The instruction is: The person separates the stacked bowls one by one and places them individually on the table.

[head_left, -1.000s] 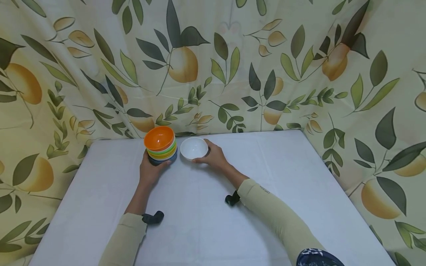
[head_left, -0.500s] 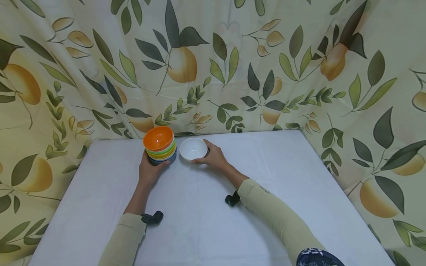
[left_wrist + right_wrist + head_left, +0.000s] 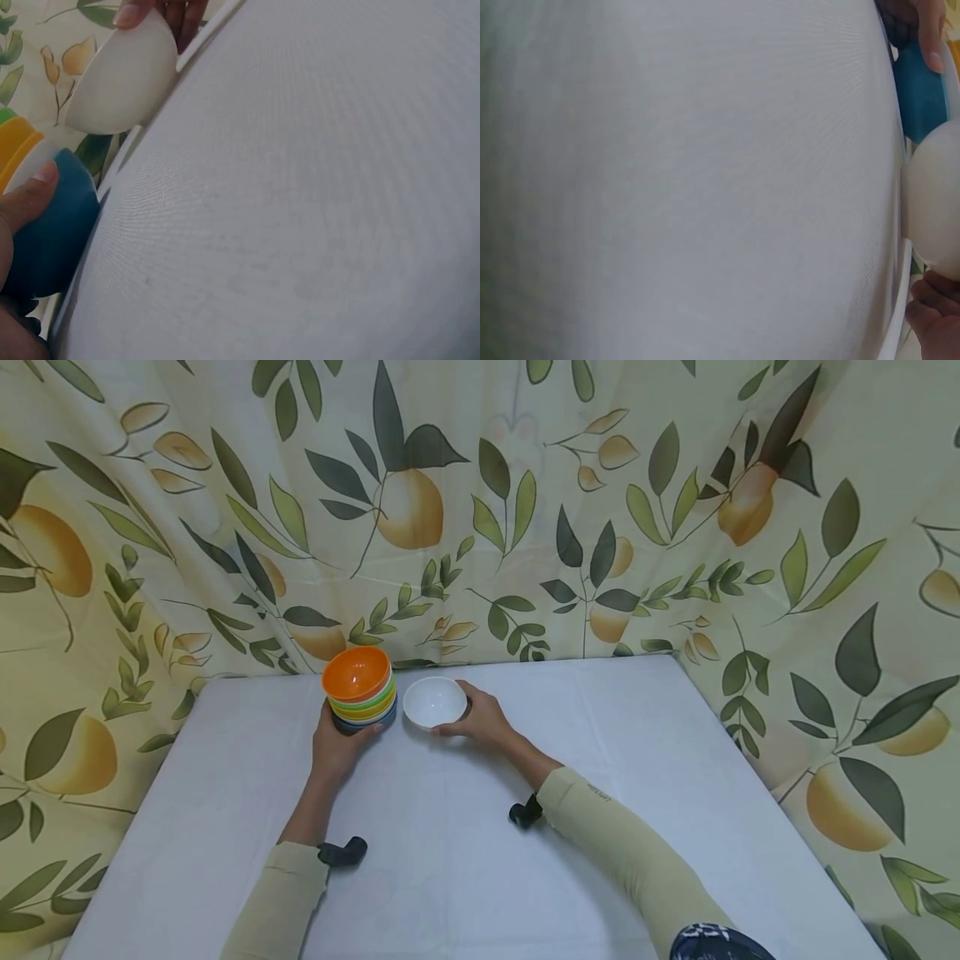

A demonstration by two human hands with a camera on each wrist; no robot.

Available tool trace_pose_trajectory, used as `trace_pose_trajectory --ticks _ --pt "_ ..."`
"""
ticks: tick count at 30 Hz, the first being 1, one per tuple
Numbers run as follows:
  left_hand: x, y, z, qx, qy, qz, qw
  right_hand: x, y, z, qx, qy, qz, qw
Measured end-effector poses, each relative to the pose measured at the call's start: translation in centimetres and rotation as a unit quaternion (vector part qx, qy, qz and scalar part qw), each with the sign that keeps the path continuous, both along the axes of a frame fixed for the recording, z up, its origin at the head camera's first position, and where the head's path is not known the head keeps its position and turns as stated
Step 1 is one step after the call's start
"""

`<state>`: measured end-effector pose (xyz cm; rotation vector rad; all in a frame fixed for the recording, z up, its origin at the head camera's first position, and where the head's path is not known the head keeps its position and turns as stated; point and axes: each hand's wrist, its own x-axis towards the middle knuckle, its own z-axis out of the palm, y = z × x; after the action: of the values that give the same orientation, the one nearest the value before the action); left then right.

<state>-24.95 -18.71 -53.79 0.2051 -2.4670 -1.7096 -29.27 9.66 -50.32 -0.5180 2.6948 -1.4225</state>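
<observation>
At the table's far side, my left hand [image 3: 341, 747] grips a stack of nested bowls low down. An orange bowl [image 3: 357, 674] tops the stack, with white, green and yellow rims below it. The bottom one is a blue bowl [image 3: 56, 232], and my left thumb presses its side in the left wrist view. Just right of the stack, my right hand [image 3: 480, 718] holds a white bowl [image 3: 435, 702] by its right side, thumb in front. The white bowl is upright and apart from the stack in the head view. Whether its base touches the table cannot be told.
A white cloth covers the table [image 3: 465, 843]. Behind its far edge hangs a curtain [image 3: 480, 527] printed with fruit and leaves. Each sleeve carries a small black wrist camera [image 3: 343, 852] near the cuff.
The white bowl and my right hand have shifted very slightly down in the head view, toward the near side. The stack and my left hand stay almost the same; the view itself drifts a little.
</observation>
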Motion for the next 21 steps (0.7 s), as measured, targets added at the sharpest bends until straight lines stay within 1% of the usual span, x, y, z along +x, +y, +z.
trace_pose_trajectory --ticks 11,21 --pt "0.13 0.09 0.08 0.001 0.000 0.003 1.0000 0.30 -0.07 0.15 0.001 0.002 0.001 1.000" --pt "0.17 0.09 0.20 0.001 -0.009 0.005 1.0000 0.25 -0.04 0.17 -0.001 -0.005 0.002 1.000"
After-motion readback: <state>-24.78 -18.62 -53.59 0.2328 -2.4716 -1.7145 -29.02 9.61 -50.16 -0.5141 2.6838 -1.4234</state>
